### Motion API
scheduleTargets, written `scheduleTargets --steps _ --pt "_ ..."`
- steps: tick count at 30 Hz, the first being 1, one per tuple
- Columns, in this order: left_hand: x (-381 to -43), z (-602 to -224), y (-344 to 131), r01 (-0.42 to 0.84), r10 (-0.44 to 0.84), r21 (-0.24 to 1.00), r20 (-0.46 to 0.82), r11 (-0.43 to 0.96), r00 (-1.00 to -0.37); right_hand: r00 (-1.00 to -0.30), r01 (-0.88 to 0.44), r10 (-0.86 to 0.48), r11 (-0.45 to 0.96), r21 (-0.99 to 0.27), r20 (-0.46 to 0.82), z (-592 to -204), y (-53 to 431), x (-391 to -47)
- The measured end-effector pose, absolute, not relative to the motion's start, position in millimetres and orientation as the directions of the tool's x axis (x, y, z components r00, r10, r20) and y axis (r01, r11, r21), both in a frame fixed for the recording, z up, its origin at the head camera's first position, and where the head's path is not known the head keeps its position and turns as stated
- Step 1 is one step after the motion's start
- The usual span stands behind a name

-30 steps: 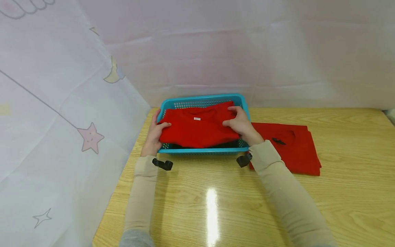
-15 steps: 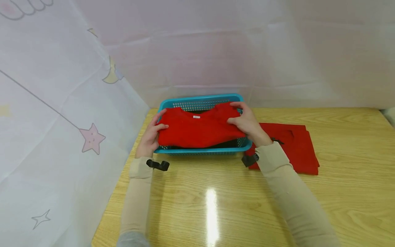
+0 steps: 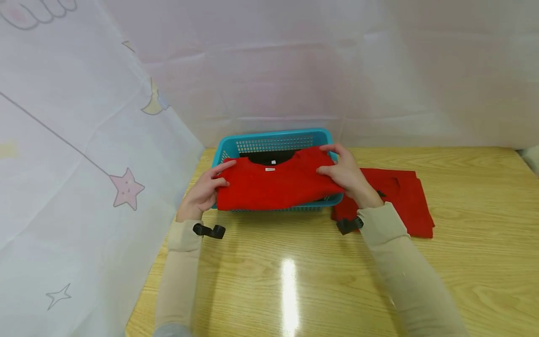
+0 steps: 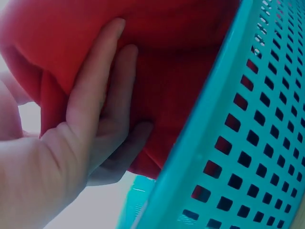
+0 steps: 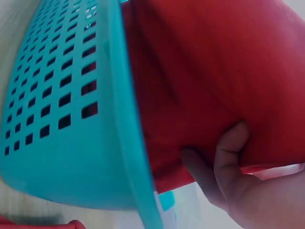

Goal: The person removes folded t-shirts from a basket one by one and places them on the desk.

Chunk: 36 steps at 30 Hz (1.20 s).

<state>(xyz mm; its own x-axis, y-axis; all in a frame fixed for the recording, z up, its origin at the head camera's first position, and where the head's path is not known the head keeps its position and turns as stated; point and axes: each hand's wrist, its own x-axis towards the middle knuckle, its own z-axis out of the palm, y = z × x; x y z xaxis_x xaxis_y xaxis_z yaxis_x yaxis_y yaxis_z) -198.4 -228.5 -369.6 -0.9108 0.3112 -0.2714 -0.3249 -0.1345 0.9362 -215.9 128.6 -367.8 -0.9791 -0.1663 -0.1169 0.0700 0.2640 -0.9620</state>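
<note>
A folded red shirt (image 3: 278, 189), with a small white label at its round neckline, is held by both hands over the blue plastic basket (image 3: 275, 135). My left hand (image 3: 202, 191) grips its left side, thumb on top; in the left wrist view the fingers (image 4: 123, 90) spread under the cloth beside the rim. Its right side is gripped by my right hand (image 3: 348, 175), whose fingers (image 5: 231, 143) press into the red fabric in the right wrist view. Behind the neckline, a black cloth (image 3: 261, 157) with a small white tag shows inside the basket.
Folded red cloth (image 3: 404, 201) with a dark mark lies on the wooden table (image 3: 476, 234) right of the basket, partly hidden by the right arm. A printed sheet (image 3: 269, 79) hangs behind the table, and another stretch of it covers the left side.
Both hands have drawn the red shirt up and toward the person. Its lower edge now overlaps the basket's front rim, and black cloth has come into sight behind it.
</note>
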Motion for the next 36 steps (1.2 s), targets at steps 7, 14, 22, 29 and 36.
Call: scheduleTargets --steps 7,14,22,29,36 --pt "-189 -368 -222 -0.322 0.298 0.942 -0.281 -0.098 -0.912 -0.978 0.097 -0.158 0.251 -0.963 -0.139 -366 134 -206" --pt "-186 -369 -212 -0.312 0.225 0.946 -0.287 -0.086 -0.931 -0.971 0.162 -0.145 0.182 -0.970 -0.190 -364 141 -194" --pt "-192 -369 -199 -0.337 0.127 0.931 -0.321 -0.136 -0.938 -0.934 0.304 -0.185 0.029 -0.952 -0.305 -359 144 -187" --pt "-193 -369 -197 -0.383 0.108 0.920 -0.375 -0.076 -0.921 -0.896 0.374 -0.255 0.003 -0.927 -0.363 -362 147 -189" --pt "-190 -366 -195 -0.368 0.200 0.930 -0.360 -0.002 -0.911 -0.884 0.365 -0.270 0.111 -0.924 -0.382 -366 146 -194"
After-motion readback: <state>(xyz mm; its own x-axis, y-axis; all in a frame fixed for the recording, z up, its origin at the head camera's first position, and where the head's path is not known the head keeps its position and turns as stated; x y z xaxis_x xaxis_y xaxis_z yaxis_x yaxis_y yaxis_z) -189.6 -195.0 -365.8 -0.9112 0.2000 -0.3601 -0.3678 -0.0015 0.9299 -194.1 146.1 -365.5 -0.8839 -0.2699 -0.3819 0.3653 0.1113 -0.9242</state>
